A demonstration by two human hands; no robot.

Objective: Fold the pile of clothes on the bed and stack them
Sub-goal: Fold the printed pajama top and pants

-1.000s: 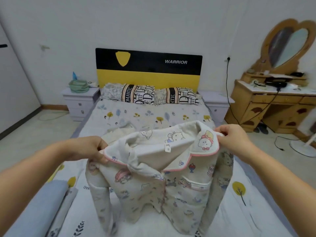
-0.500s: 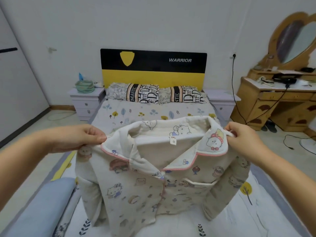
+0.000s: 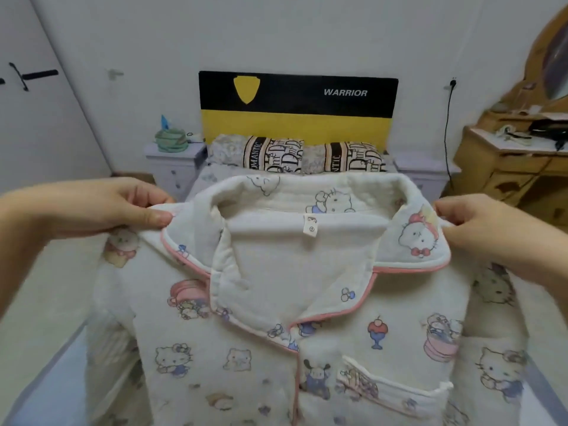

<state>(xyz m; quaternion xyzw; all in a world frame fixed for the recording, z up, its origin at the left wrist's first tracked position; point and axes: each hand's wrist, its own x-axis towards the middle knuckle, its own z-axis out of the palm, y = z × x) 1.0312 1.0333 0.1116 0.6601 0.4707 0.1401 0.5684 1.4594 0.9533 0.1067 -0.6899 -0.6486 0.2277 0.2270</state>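
Hanging in the air in front of the bed (image 3: 215, 176), a white quilted pyjama top (image 3: 276, 318) with cartoon prints and pink piping is held up by its two shoulders, its front turned toward the camera. Its collar (image 3: 421, 238) is spread open, and a small white label (image 3: 310, 224) is seen at the inside of the neck. A chest pocket (image 3: 390, 392) is sewn low on the right side of the front. The garment's lower part is cut off by the bottom edge of the view, so whether it touches the mattress cannot be told.

The left shoulder seam is pinched by the left hand (image 3: 104, 207), thumb on top and fingers curled beneath the cloth. The right shoulder is gripped by the right hand (image 3: 488, 232), its fingers folded round the edge beside the collar.

Behind the top, two patterned pillows (image 3: 295, 155) are laid along the head of the bed, against a black and yellow headboard (image 3: 298, 109) lettered WARRIOR. A pale nightstand (image 3: 175, 161) is placed at the bed's left side, with a green bundle (image 3: 170, 139) on it. A wooden dressing table (image 3: 507, 167) with a mirror is set at the right.
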